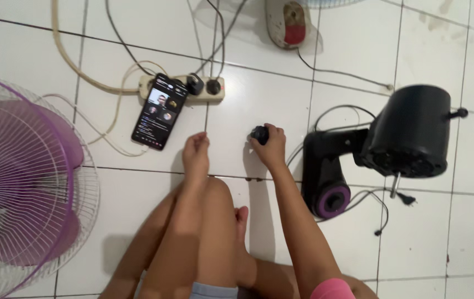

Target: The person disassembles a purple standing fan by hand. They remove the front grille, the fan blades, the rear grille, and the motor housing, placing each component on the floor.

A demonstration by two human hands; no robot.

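Right hand (pixel 272 147) curls shut round my small black knob (pixel 259 134); left hand (pixel 195 152), loosely curled, rests empty on glossy tile floor (pixel 231 111).

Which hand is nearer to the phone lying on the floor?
Left. The left hand rests on the tiles just right of the phone, not touching it. The right hand is farther right, closed around a small black part.

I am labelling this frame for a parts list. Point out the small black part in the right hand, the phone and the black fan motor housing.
small black part (pixel 259 134), head view, on its dark top beside the fingers.
phone (pixel 158 112), head view, middle of its screen.
black fan motor housing (pixel 414 124), head view, on its rounded side.
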